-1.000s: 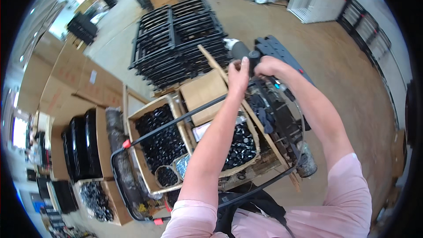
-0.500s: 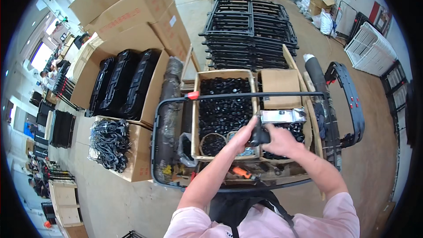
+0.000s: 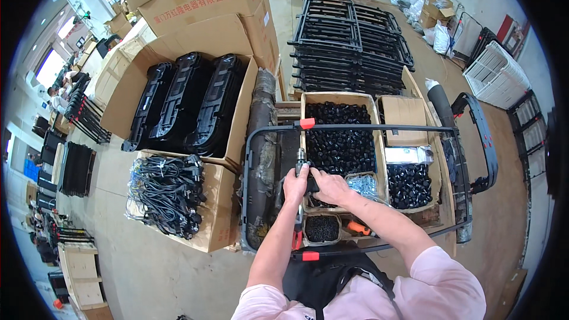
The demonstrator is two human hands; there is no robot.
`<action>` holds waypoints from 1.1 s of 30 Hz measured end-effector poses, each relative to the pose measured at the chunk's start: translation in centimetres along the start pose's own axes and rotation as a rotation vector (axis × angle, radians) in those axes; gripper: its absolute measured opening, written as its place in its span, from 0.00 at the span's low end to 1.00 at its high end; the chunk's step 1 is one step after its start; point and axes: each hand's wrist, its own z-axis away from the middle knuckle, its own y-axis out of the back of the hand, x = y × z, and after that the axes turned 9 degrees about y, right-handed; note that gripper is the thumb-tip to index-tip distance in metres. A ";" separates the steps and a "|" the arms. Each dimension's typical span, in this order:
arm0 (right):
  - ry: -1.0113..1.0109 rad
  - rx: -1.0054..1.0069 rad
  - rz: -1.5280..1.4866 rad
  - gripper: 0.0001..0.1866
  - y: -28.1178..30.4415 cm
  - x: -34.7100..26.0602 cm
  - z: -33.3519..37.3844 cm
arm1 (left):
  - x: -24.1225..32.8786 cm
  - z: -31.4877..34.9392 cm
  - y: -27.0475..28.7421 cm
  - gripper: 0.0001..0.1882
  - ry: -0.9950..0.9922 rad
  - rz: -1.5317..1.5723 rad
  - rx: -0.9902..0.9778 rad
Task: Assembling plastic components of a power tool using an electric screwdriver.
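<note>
A black rectangular tube frame (image 3: 379,127) with rounded corners and red clips lies across the work station in front of me. Inside its left part, my left hand (image 3: 295,186) is closed around a tool that looks like a power driver, its grey chuck (image 3: 301,156) pointing away from me. My right hand (image 3: 332,189) meets it, fingers curled on a small black part (image 3: 312,186) whose shape is mostly covered. Beyond and beside the hands is a carton (image 3: 380,142) of black plastic caps. Bagged silver screws (image 3: 363,186) lie by my right wrist.
Left stand a carton (image 3: 246,106) of long black housings and a box (image 3: 220,213) of bundled cables. Nearby are a tub of small black screws (image 3: 322,229), an orange-handled tool (image 3: 358,227) and more black caps (image 3: 409,186). Stacked black frames (image 3: 352,53) rise behind.
Both hands have moved left across the frame, from beside the silver-white box to its left part. The view has shifted, so the cartons sit farther right. A grey chuck now shows beyond my left hand.
</note>
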 end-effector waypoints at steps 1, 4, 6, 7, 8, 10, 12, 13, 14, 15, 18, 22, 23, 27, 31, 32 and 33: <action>0.006 -0.010 -0.002 0.41 -0.1 0.0 -0.6 | -0.1 -0.5 0.2 0.28 0.015 0.021 -0.007; -0.008 -0.033 0.004 0.38 0.0 -0.2 -2.0 | -0.1 -1.6 0.3 0.27 0.037 0.075 -0.025; -0.008 -0.026 0.017 0.37 -0.2 0.3 -2.5 | 0.2 -2.0 0.2 0.28 0.045 0.074 -0.036; -0.021 -0.034 0.019 0.37 -0.2 0.6 -2.7 | 0.5 -2.2 0.2 0.29 0.055 0.059 -0.051; -0.027 -0.032 0.017 0.37 -0.3 0.8 -3.0 | 0.7 -2.5 0.3 0.29 0.055 0.055 -0.056; -0.028 -0.023 0.031 0.37 -0.4 0.8 -3.3 | 0.7 -2.9 0.3 0.30 0.054 0.038 -0.070; -0.025 -0.023 0.021 0.36 -0.2 1.1 -3.7 | 0.7 -3.3 0.2 0.30 0.045 0.055 -0.068; -0.019 -0.021 0.015 0.36 -0.1 1.0 -3.8 | 0.6 -3.4 0.2 0.31 0.035 0.075 -0.062; -0.024 -0.020 0.013 0.36 0.0 1.0 -3.8 | 0.5 -3.5 0.2 0.31 0.036 0.072 -0.066; -0.018 -0.022 0.007 0.35 0.0 1.0 -3.9 | 0.5 -3.7 0.2 0.31 0.040 0.068 -0.074; -0.027 -0.023 0.001 0.34 0.0 1.1 -4.0 | 0.4 -4.0 0.1 0.31 0.043 0.056 -0.087; -0.026 0.025 -0.017 0.37 -0.4 1.1 -4.2 | 0.1 -4.8 -0.3 0.31 -0.009 0.057 -0.024; -0.017 0.028 -0.019 0.37 -0.5 1.1 -4.5 | -0.3 -5.0 -0.1 0.31 0.002 0.048 -0.020; -0.032 0.035 -0.020 0.39 -0.5 2.2 -4.1 | 0.7 -5.0 -0.6 0.32 0.006 -0.008 -0.060; -0.014 0.022 -0.033 0.45 -0.7 2.5 -4.3 | 0.9 -5.3 -0.4 0.35 0.023 -0.077 -0.038; -0.015 0.027 -0.034 0.45 -0.9 2.7 -4.4 | 1.0 -5.4 -0.4 0.36 0.040 -0.113 -0.040; -0.004 0.034 -0.042 0.47 -1.0 2.8 -4.3 | 1.3 -5.4 -0.3 0.37 0.046 -0.137 -0.044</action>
